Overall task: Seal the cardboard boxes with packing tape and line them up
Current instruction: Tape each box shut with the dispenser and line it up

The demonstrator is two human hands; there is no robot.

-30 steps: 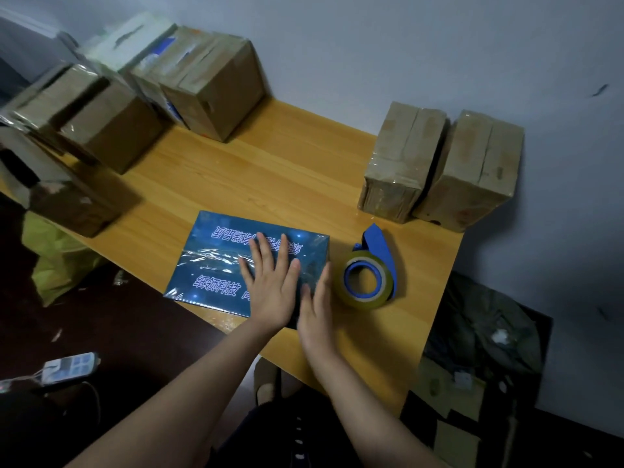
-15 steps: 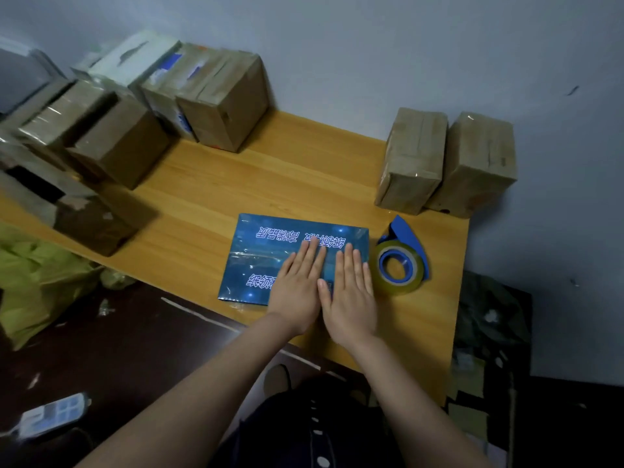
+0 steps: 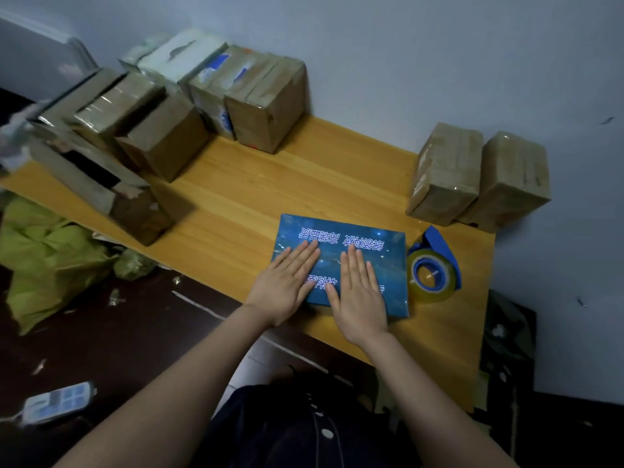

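A flat blue box with white lettering lies near the front edge of the wooden table. My left hand rests flat on its left part, fingers together and stretched out. My right hand lies flat beside it on the box's middle. Neither hand grips anything. A roll of clear packing tape in a blue dispenser sits just right of the box. Two taped brown boxes stand side by side at the back right.
Several brown and white boxes crowd the back left of the table, one open-topped box nearest the left edge. A green bag and a blue-white device lie on the dark floor at left.
Both hands have slid apart across the blue box's top, the left toward its left side. The box turned and sits closer to the tape dispenser than a second ago.
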